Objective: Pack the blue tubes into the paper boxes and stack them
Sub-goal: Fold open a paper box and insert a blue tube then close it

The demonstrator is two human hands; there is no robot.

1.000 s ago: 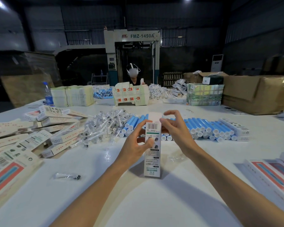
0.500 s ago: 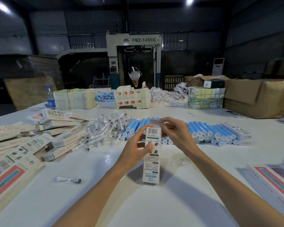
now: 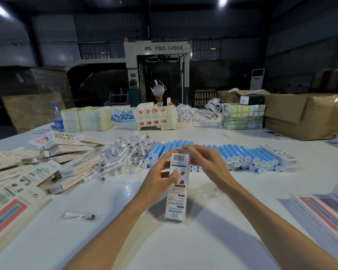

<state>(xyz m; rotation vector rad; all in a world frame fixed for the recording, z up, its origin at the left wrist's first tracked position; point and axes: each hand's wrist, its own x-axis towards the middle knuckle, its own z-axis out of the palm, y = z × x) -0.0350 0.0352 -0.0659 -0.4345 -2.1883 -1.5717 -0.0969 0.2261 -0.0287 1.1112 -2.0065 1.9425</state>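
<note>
Our left hand (image 3: 158,178) grips the upper part of one paper box (image 3: 177,195), with the thumb (image 3: 175,175) pressed on its printed face and the other fingers curled behind it. Our right hand (image 3: 205,162) pinches the top flap (image 3: 180,151) with bent fingers; we judge that it is closing this flap. The box stands upright on the white table (image 3: 183,246), just in front of the blue tubes (image 3: 242,152). We cannot tell whether a tube is inside.

The work seems to be far from the end. We count one box in our hands and two closed boxes (image 3: 279,155), one upon the other, at the right end of the tubes. The tubes lie in a long row, piled in layers; they are some dozens, too many for an exact count. At the left lies a heap of boxes (image 3: 66,152), well over ten, and beside it a pile of clear bags (image 3: 123,154). One single bag (image 3: 80,216) lies apart.
</note>
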